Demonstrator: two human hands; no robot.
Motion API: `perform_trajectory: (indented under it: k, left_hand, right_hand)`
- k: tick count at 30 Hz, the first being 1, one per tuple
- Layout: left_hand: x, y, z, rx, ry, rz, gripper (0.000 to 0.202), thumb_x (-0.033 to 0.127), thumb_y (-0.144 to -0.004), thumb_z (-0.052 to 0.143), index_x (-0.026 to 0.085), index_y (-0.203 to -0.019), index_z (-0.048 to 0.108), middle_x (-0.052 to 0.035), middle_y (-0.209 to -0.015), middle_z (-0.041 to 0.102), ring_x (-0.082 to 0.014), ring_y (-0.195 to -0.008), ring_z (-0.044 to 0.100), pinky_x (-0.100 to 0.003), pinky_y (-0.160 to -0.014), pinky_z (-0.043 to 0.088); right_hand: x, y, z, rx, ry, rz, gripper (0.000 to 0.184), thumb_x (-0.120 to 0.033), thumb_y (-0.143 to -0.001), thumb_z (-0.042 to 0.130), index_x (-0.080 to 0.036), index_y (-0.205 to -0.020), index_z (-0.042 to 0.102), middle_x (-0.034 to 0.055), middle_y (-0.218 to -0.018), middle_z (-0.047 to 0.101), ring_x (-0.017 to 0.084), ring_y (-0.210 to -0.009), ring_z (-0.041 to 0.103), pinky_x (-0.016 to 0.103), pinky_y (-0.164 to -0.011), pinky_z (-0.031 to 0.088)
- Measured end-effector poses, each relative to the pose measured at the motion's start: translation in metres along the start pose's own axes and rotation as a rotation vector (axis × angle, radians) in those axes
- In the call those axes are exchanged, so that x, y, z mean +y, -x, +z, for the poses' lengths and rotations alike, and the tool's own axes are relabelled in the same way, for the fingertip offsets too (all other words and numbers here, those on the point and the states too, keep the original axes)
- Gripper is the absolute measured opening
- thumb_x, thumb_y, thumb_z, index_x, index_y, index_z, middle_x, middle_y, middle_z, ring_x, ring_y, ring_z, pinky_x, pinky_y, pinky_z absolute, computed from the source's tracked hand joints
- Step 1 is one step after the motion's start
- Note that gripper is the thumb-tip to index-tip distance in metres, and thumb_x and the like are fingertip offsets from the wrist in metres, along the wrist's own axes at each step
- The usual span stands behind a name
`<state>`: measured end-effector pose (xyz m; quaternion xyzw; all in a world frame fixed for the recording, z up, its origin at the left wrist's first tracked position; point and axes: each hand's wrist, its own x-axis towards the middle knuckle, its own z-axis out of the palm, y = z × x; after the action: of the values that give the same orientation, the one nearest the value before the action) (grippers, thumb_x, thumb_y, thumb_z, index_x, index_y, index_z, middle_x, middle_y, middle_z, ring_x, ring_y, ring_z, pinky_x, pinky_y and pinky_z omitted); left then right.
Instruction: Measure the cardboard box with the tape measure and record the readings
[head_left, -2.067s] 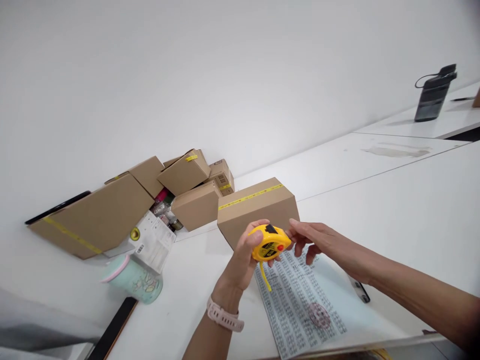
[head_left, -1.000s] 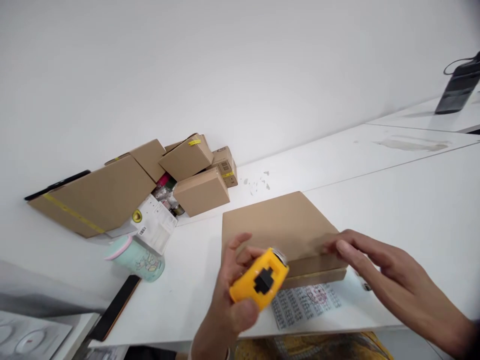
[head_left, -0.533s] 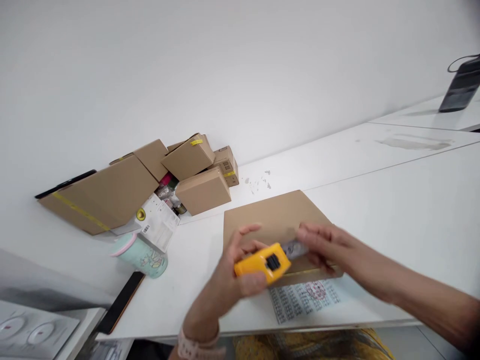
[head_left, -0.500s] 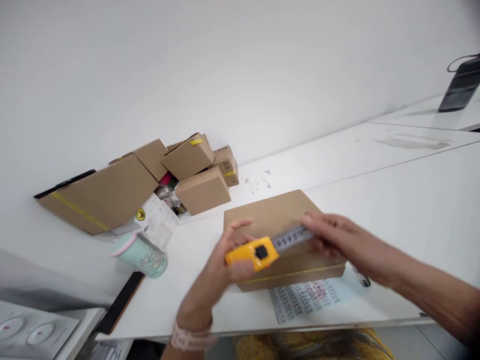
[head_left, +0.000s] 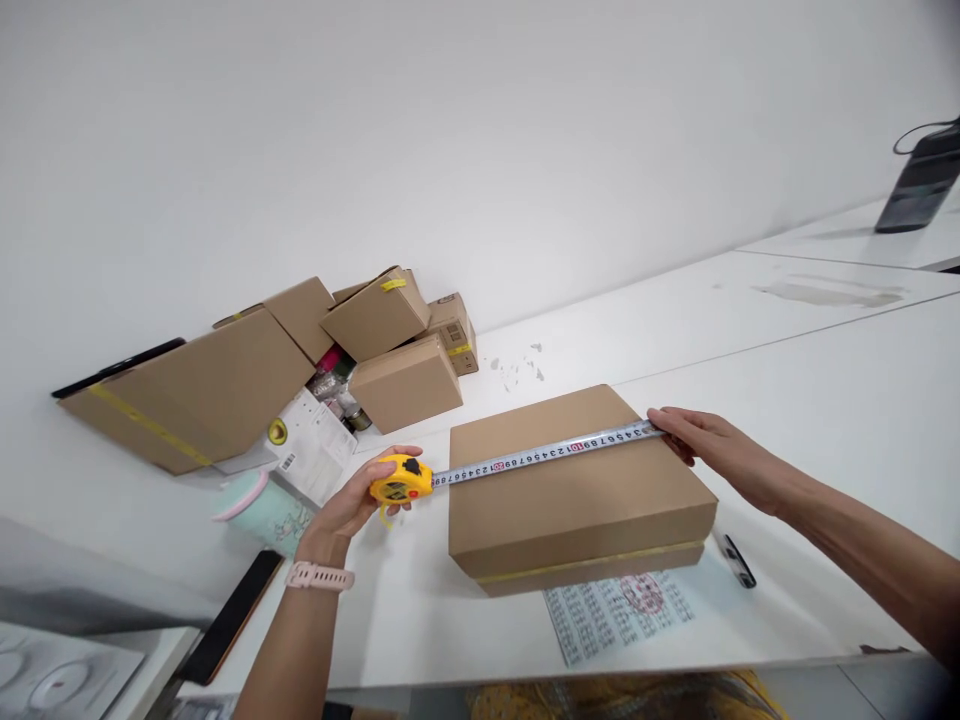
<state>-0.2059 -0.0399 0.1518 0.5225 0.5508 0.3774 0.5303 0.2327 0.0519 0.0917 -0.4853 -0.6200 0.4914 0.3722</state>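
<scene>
One tape measure (head_left: 402, 481) in left grip (head_left: 357, 496) (blade (head_left: 540, 457) across carton (head_left: 559, 512)).

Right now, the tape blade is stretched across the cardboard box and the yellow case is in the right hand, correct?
Not quite: the yellow case is in the left hand, as the head view shows. The tape blade is indeed stretched across the cardboard box.

The tape (head_left: 536, 457) stretches over the box (head_left: 577, 510) on the table (head_left: 810, 430), a sheet (head_left: 600, 618) before the box, a cup (head_left: 262, 512) left, cartons (head_left: 405, 390) behind left and a bottle (head_left: 919, 185) far behind right.
</scene>
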Motion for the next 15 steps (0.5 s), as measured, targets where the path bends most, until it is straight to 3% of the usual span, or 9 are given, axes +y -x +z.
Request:
perform_trajectory:
  k: [4,10,13,15]
  left_hand:
    - [0.004,-0.003,0.004,-0.073,0.004,0.012,0.052,0.044,-0.084,0.059,0.014,-0.126,0.056,-0.0097,-0.092,0.07,-0.017,-0.065,0.064,-0.023,-0.052,0.045]
    - [0.006,-0.01,0.008,-0.079,0.013,0.009,0.053,0.046,-0.08,0.061,0.013,-0.123,0.059,-0.0097,-0.09,0.07,-0.0174,-0.062,0.065,-0.023,-0.048,0.045]
    - [0.005,-0.011,0.006,-0.083,0.01,0.005,0.054,0.046,-0.079,0.061,0.013,-0.122,0.06,-0.0092,-0.089,0.07,-0.0173,-0.06,0.065,-0.023,-0.047,0.045]
    - [0.005,-0.01,0.004,-0.086,0.005,0.005,0.054,0.046,-0.079,0.061,0.014,-0.122,0.06,-0.0096,-0.091,0.07,-0.0177,-0.061,0.066,-0.022,-0.047,0.046]
  right_hand:
    - [-0.008,0.003,0.003,-0.039,0.168,0.001,0.051,-0.07,-0.086,0.047,-0.022,-0.068,0.053,0.0033,-0.072,0.056,0.02,-0.069,0.052,0.03,-0.06,0.04]
    - [0.001,-0.002,0.004,-0.133,0.179,0.06,0.054,-0.069,-0.088,0.041,-0.023,-0.084,0.068,0.008,-0.09,0.07,0.027,-0.086,0.062,0.035,-0.074,0.046]
    - [0.009,-0.006,0.005,-0.148,0.232,0.044,0.055,-0.071,-0.088,0.038,-0.024,-0.079,0.067,0.007,-0.084,0.069,0.025,-0.079,0.062,0.034,-0.07,0.047]
    - [0.009,-0.008,0.005,-0.031,0.324,0.004,0.058,-0.075,-0.085,0.04,-0.025,-0.07,0.064,0.0061,-0.074,0.067,0.023,-0.068,0.061,0.033,-0.063,0.048]
